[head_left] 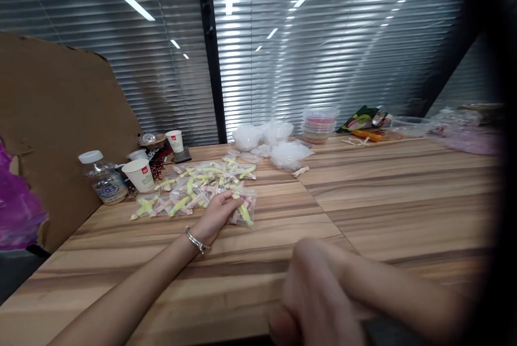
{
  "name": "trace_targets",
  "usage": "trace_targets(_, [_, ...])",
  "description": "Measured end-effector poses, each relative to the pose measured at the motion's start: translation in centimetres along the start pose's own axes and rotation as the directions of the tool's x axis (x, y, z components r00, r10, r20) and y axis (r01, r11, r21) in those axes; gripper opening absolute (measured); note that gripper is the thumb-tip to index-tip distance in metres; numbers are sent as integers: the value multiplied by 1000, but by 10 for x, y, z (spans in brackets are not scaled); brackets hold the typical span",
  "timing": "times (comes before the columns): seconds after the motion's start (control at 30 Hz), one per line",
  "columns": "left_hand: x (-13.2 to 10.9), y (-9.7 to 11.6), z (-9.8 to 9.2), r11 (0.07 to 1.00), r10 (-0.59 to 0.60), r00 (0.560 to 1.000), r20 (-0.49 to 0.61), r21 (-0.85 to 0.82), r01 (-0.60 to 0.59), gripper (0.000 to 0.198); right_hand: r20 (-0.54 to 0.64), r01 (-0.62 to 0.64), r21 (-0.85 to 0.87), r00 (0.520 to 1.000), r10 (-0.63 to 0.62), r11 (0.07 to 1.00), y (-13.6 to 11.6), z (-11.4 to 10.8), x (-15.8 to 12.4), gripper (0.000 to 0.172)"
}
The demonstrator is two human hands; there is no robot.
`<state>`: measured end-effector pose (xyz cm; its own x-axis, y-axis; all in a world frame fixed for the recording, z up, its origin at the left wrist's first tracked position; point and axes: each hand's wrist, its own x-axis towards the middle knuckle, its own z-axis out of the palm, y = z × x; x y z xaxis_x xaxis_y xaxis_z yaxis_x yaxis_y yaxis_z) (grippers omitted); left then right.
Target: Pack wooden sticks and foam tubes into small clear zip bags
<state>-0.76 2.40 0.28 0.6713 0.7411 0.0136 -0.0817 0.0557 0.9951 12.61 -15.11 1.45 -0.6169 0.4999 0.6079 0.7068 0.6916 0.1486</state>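
Note:
My left hand, with a silver bracelet at the wrist, is closed on a small clear zip bag holding yellow and pink twisted pieces. The bag rests on the table at the right end of a spread of similar filled bags. Down by the table's front edge, my right hand hangs bent at the wrist and smeared by motion. Its fingers are too blurred to show whether they are apart or hold anything.
Left of the bags stand a paper cup, a clear jar and a cardboard sheet. Behind are white plastic bundles and stacked tubs. Plastic packaging lies far right. Blinds back the wooden table.

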Motion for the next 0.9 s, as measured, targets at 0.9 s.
trace_targets(0.9, [6,-5,-10,993,-13,995,-98,-115,2,25,168,-686,-517,506,846,512,196,32,-52,24])
